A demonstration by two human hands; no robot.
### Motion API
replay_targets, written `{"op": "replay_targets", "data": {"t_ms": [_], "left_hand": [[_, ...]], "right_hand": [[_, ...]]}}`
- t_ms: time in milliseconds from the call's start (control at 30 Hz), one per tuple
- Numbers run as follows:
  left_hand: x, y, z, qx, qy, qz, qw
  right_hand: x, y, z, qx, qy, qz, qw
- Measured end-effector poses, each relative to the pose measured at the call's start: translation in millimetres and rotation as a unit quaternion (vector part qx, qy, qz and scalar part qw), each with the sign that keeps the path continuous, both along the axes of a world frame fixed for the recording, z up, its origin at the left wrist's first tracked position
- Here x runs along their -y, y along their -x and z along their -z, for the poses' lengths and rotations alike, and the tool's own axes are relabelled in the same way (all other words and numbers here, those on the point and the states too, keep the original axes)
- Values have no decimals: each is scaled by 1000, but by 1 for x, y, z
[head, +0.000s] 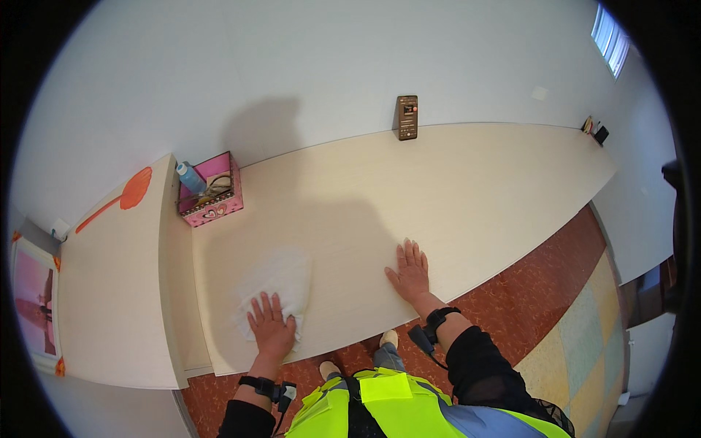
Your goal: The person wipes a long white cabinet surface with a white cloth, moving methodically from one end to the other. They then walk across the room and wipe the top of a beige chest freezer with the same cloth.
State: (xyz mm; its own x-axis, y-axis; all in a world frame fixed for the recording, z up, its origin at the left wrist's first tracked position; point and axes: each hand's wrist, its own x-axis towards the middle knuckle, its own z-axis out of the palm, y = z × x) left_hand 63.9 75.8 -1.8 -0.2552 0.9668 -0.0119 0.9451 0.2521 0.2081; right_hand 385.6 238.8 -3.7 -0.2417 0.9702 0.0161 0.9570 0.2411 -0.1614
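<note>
My left hand [271, 331] lies palm down, fingers spread, on a white cloth [285, 279] at the near left of a pale wood-grain tabletop [482, 186]. The cloth spreads out ahead of the fingers and looks slightly blurred; what is under the palm is hidden. To the right, my right hand [411, 274] rests flat on the bare tabletop near its front edge, fingers slightly apart, with nothing in it.
A pink box [216, 211] holding a blue bottle [191, 178] and small items stands at the back left, against a raised side panel [120, 284]. A smartphone [407, 117] leans on the wall. Small objects [596, 131] sit in the far right corner.
</note>
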Motion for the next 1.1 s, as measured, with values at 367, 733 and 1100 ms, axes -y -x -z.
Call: {"op": "replay_targets", "data": {"t_ms": [367, 733, 1100], "left_hand": [[-87, -122, -8, 22, -12, 222, 975], [-116, -166, -7, 51, -93, 302, 948], [-85, -148, -5, 64, -120, 184, 973]], "right_hand": [[12, 16, -25, -131, -97, -220, 962], [-2, -21, -10, -57, -34, -246, 967], [-29, 15, -18, 15, -9, -401, 916]]}}
